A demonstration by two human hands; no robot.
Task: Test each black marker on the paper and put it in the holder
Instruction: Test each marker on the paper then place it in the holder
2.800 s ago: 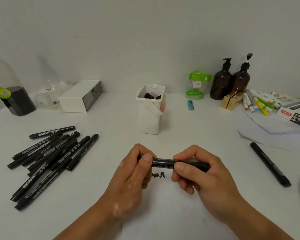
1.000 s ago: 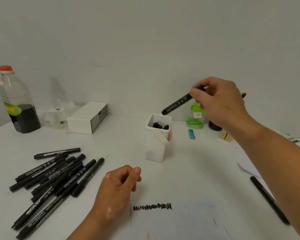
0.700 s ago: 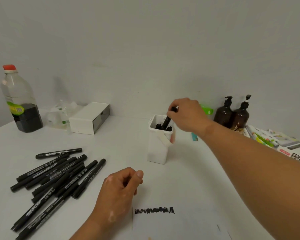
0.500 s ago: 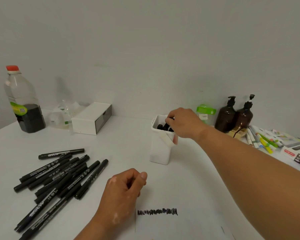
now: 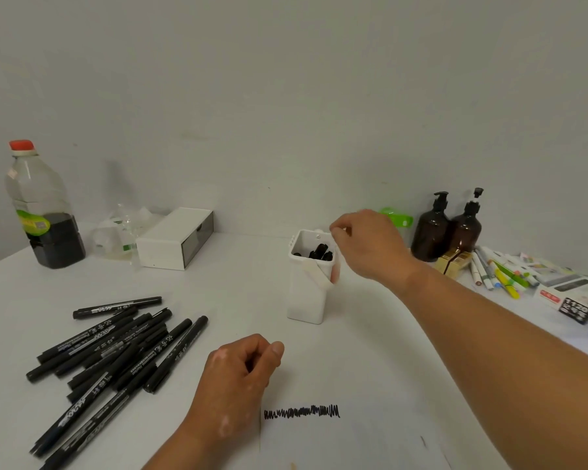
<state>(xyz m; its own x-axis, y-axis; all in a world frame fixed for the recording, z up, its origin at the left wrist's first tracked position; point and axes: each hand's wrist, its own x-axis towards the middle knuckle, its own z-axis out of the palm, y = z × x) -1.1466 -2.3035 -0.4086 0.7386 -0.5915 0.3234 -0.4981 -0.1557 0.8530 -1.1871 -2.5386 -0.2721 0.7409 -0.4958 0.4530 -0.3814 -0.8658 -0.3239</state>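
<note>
White tabletop (image 5: 370, 334) against a bare wall serves as the workbench. A few black markers (image 5: 319, 251) stand in the white holder (image 5: 308, 293), set just beyond the paper (image 5: 336, 442) for a short reach. The right hand (image 5: 370, 245) hovers at its rim, thumb and forefinger together with nothing visible between them. The left hand (image 5: 238, 374) rests as an empty fist at the sheet's edge by the scribble (image 5: 301, 412), likely steadying it, near the untested pile (image 5: 116, 344). Bottles (image 5: 448, 228) and coloured pens (image 5: 499, 276) sit well aside.
</note>
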